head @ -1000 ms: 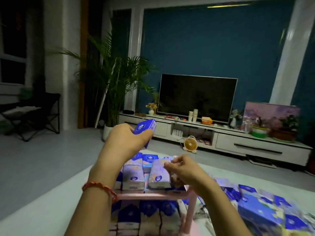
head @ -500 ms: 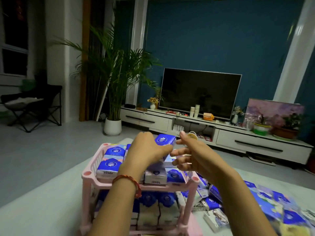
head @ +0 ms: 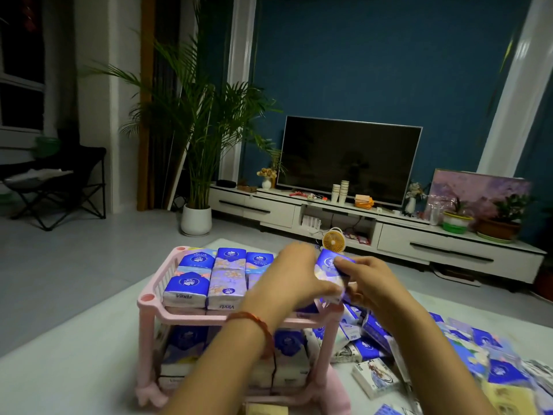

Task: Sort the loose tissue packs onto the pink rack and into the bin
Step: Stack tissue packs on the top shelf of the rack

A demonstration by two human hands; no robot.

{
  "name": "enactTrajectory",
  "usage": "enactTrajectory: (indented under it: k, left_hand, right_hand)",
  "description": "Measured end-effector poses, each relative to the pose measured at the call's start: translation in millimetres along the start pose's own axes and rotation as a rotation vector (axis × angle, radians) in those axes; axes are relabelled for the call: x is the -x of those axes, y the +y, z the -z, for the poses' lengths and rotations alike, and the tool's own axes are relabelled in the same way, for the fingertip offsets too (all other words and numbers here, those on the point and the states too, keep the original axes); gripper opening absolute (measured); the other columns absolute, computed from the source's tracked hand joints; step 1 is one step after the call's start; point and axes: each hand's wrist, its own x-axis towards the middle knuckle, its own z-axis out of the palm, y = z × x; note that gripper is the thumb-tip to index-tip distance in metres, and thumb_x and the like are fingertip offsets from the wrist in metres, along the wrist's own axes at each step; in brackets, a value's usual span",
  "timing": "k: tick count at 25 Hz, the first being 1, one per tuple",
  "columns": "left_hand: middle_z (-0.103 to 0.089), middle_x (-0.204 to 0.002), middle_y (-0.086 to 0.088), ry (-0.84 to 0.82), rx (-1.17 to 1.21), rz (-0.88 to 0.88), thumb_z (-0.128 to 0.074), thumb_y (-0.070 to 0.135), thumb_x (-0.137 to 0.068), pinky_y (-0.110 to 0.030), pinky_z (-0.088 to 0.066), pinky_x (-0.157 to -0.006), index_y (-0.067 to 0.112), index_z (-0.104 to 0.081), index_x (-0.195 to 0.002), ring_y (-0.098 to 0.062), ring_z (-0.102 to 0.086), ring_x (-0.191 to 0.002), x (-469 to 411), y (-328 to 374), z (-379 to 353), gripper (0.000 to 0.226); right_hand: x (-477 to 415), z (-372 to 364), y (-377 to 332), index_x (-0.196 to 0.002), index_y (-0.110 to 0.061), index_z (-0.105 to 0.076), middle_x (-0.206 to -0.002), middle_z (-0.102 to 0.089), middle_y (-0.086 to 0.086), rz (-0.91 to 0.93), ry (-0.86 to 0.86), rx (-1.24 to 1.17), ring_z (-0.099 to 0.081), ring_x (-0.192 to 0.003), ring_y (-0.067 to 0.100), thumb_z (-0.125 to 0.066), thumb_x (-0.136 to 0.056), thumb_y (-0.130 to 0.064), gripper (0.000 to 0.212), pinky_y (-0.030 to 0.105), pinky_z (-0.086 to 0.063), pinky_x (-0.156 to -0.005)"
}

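A two-tier pink rack (head: 151, 305) stands on the pale table in front of me, both tiers holding several blue and lilac tissue packs (head: 227, 277). Over the right end of the top tier, both hands hold one blue tissue pack (head: 329, 266) tilted on edge. My left hand (head: 287, 278), with a red bracelet on its wrist, grips the pack's lower left side. My right hand (head: 366, 284) pinches its upper right corner. A heap of loose packs (head: 466, 351) lies on the table to the right of the rack. No bin is in view.
A small orange desk fan (head: 332, 241) stands just beyond the hands at the table's far edge. Behind it are a white TV cabinet (head: 419, 238) with a dark TV, a potted palm (head: 196, 218) at left and a folding chair (head: 59, 187) far left.
The camera tilted down and the rack's top tier came fully into view. My left hand lowered the blue pack toward the rack's right end, and my right hand closed onto it.
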Motion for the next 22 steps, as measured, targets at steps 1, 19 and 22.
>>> enactTrajectory:
  k: [1,19,22]
  left_hand:
    - [-0.054,-0.107,-0.004,-0.062,-0.007,0.013,-0.073,0.04,-0.075,-0.025,-0.042,-0.074,0.012,-0.055,-0.119,-0.017,-0.052,-0.094,1,-6,12,0.055]
    - [-0.044,-0.138,0.002,-0.377,-0.259,0.232,-0.071,0.038,-0.078,-0.024,-0.032,-0.086,0.022,-0.05,-0.132,-0.018,-0.043,-0.12,-9,-65,48,0.06]
    - [-0.047,-0.132,0.0,-0.345,-0.247,0.228,-0.071,0.036,-0.079,-0.023,-0.033,-0.085,0.019,-0.049,-0.133,-0.018,-0.045,-0.117,-9,-65,47,0.061]
  right_hand:
    - [1,4,-1,-0.094,-0.005,-0.055,-0.064,-0.053,0.008,0.0,0.007,0.035,-0.04,-0.04,0.01,-0.059,-0.091,-0.021,0.017,0.018,-0.03,-0.042]
    - [22,-16,-19,-0.126,-0.02,-0.054,-0.129,-0.052,0.0,0.199,-0.321,0.859,-0.052,-0.109,0.016,-0.071,-0.08,-0.028,0.05,0.026,-0.043,-0.088]
    - [19,-17,-17,-0.125,-0.02,-0.053,-0.13,-0.053,0.0,0.234,-0.314,0.803,-0.051,-0.104,0.013,-0.072,-0.078,-0.018,0.051,0.023,-0.042,-0.083]
